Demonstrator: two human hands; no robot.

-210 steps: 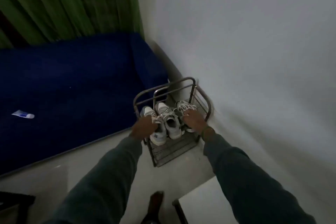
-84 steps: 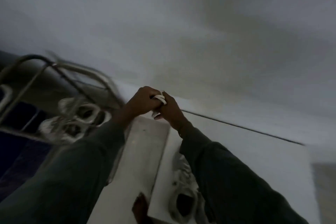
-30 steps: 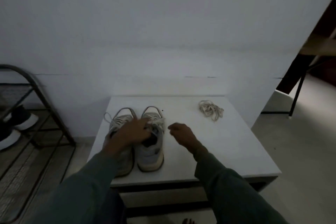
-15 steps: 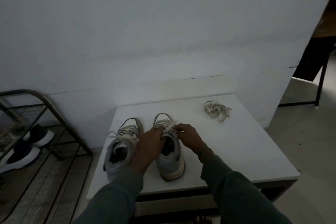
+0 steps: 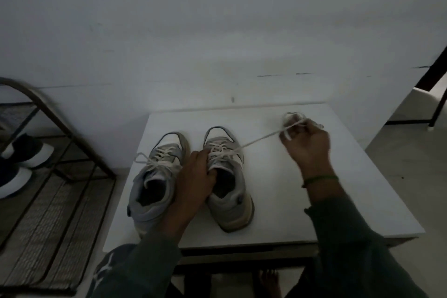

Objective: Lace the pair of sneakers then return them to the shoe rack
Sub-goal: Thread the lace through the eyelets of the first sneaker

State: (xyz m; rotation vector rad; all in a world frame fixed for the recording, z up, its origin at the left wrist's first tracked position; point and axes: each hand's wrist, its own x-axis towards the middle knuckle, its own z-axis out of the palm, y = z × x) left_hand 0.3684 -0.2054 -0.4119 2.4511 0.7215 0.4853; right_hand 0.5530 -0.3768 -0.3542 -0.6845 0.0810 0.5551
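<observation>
Two grey sneakers stand side by side on a white table (image 5: 278, 201), toes toward the wall. The left sneaker (image 5: 154, 186) has its lace hanging loose. My left hand (image 5: 196, 176) grips the tongue and collar of the right sneaker (image 5: 229, 189). A white lace (image 5: 258, 139) runs taut from that shoe's eyelets out to the right. My right hand (image 5: 307, 145) pinches the lace's far end. Just beyond that hand lies a loose bundle of lace (image 5: 292, 118), partly hidden by my fingers.
A metal shoe rack (image 5: 60, 152) stands on the floor at the left, with dark shoes with white soles (image 5: 21, 162) on it. The table butts against a white wall. Dark furniture legs (image 5: 437, 101) show at the far right. My bare foot (image 5: 268, 280) is under the table.
My right hand has moved from the right sneaker's eyelets out to the right, drawing the lace taut. My left hand stays on that sneaker. The view has tilted down slightly.
</observation>
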